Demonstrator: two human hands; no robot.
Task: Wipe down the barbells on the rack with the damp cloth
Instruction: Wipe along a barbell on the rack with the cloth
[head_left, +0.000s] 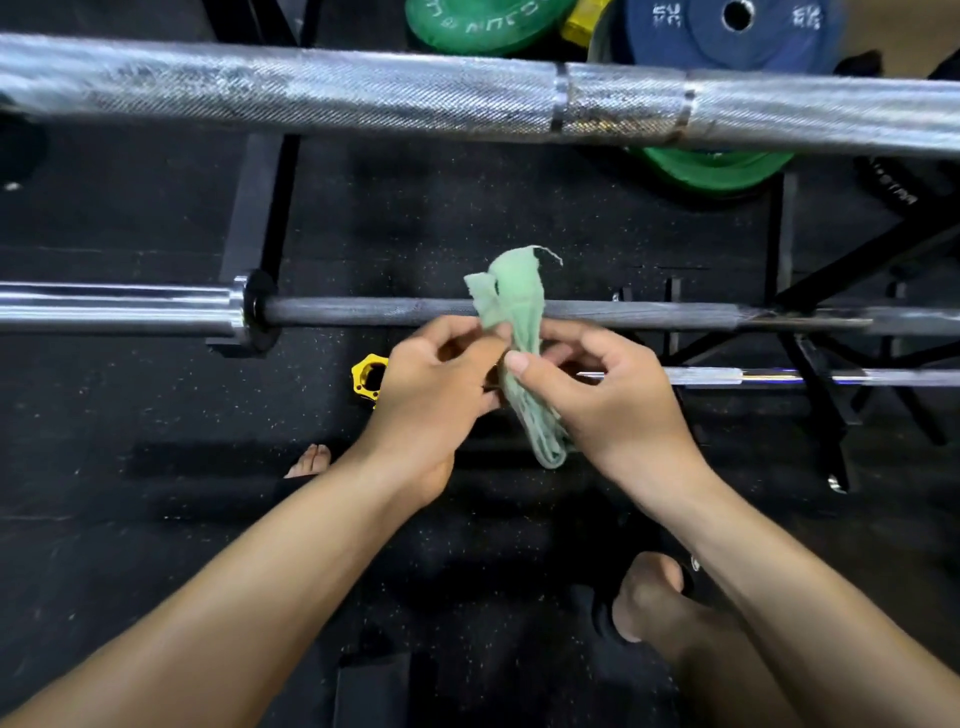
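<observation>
cloth between both hands, barbell behind, second barbell nearer camera

Knurled shiny metal barbell, soft frayed green cloth, speckled matt floor.

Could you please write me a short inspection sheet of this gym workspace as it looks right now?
Surface: black speckled rubber floor.
Job's things: green cloth held bunched between both hands; knurled top barbell; dark lower barbell behind the cloth; thin bar lower down.
Clutter: yellow collar on the floor.
Grippers: left hand and right hand both pinch the cloth.
Cables: nothing seen.
Surroundings: green plate, blue plate, black rack frame.
</observation>
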